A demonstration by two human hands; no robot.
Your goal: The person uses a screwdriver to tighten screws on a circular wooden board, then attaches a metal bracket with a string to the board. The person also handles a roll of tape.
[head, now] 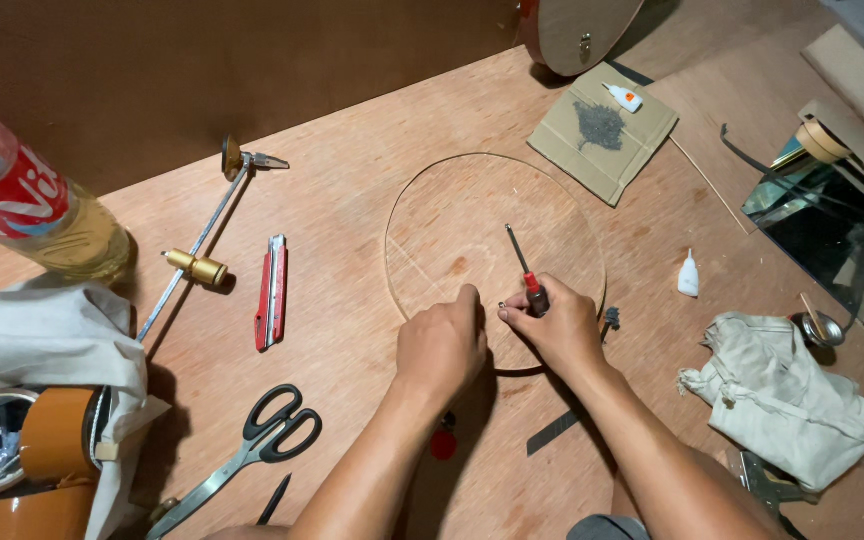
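While gripped rightward, screwdriver (526, 266) overlies glass disc (452, 225).

A workshop; scissors (252, 445), a red knife (271, 292), glue (688, 275) and tape rolls (52, 440) lie on a wood table (352, 200).

Both forearms are bare, no sleeves, watch or rings showing on the left hand (440, 345) or right hand (555, 330).
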